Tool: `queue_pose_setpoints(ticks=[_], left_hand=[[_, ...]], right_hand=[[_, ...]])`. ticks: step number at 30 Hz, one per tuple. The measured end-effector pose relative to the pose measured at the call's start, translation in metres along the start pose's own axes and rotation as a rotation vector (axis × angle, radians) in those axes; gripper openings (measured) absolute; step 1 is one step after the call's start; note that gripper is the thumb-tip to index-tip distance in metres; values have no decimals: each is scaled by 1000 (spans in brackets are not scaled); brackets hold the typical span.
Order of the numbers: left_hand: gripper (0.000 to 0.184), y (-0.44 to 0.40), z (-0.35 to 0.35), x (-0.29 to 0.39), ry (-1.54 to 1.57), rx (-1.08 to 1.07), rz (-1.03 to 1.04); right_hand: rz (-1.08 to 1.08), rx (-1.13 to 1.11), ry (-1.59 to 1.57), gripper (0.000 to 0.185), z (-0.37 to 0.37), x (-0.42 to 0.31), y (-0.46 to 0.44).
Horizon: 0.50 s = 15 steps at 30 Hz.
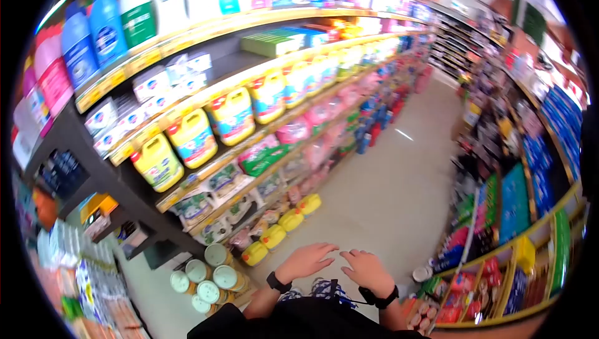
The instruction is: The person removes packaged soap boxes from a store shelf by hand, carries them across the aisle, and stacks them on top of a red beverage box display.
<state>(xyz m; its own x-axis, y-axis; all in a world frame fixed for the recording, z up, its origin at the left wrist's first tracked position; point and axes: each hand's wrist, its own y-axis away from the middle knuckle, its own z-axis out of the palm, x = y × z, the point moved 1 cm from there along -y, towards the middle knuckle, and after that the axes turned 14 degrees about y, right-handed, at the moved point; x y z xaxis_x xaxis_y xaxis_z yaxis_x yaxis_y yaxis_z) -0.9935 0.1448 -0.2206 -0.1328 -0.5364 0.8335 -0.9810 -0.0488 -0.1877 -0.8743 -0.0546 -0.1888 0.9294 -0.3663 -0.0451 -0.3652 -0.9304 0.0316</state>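
Note:
In front of my body, over the aisle floor, my left hand (307, 261) and my right hand (368, 271) are held close together, palms down. Fingers on both are stretched out and bent a little, with nothing in them. The fingertips point toward each other with a small gap between. A dark watch (279, 283) is on the left wrist and a black band (379, 298) on the right. Nearest the left hand, yellow jugs (273, 237) stand on the floor along the shelf. Round tubs with pale lids (226, 276) are grouped beside my left forearm.
A long shelf (206, 92) on the left carries yellow detergent jugs (232, 116), bottles (137, 11), boxes and bagged goods. The pale aisle floor (387, 170) runs ahead to far shelves. At right, a low shelf (499, 324) holds red packets (463, 281).

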Motion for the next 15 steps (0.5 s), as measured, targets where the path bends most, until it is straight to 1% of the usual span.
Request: queue_pose_setpoints(ticks=[1, 2, 3, 4, 6, 8, 9, 10, 11, 12, 14, 15], left_hand=[[40, -4, -19, 5, -35, 70, -11], [40, -8, -35, 4, -70, 132, -19], [38, -14, -44, -18, -237, 217, -70], [33, -21, -60, -34, -310, 278, -68], [28, -39, -110, -23, -254, 463, -121], [29, -58, -158, -6, -361, 629, -150], [29, -70, -181, 2, -431, 730, -57], [29, -82, -203, 3, -509, 814, -44], [29, -94, -227, 2, -619, 864, -16], [34, -107, -251, 5, -675, 872, -60], [38, -130, -292, 4, -821, 922, -135], [38, -145, -310, 9, -900, 938, -97]], right_hand=[[-62, -32, -3, 43, -6, 6, -28], [-127, 27, -8, 43, -9, 11, -58], [-184, 83, -17, 43, -10, 15, -88], [-234, 134, -28, 43, -13, 19, -116], [-289, 167, -15, 43, -33, 17, -180], [-395, 335, 11, 42, -52, 7, -246], [-451, 380, -58, 40, -70, 0, -274], [-507, 421, -127, 38, -90, -7, -301], [-546, 481, -121, 35, -108, -11, -329], [-585, 536, -117, 33, -125, -14, -357], [-596, 630, -176, 28, -158, -18, -419], [-605, 627, -183, 26, -179, -20, -449]])
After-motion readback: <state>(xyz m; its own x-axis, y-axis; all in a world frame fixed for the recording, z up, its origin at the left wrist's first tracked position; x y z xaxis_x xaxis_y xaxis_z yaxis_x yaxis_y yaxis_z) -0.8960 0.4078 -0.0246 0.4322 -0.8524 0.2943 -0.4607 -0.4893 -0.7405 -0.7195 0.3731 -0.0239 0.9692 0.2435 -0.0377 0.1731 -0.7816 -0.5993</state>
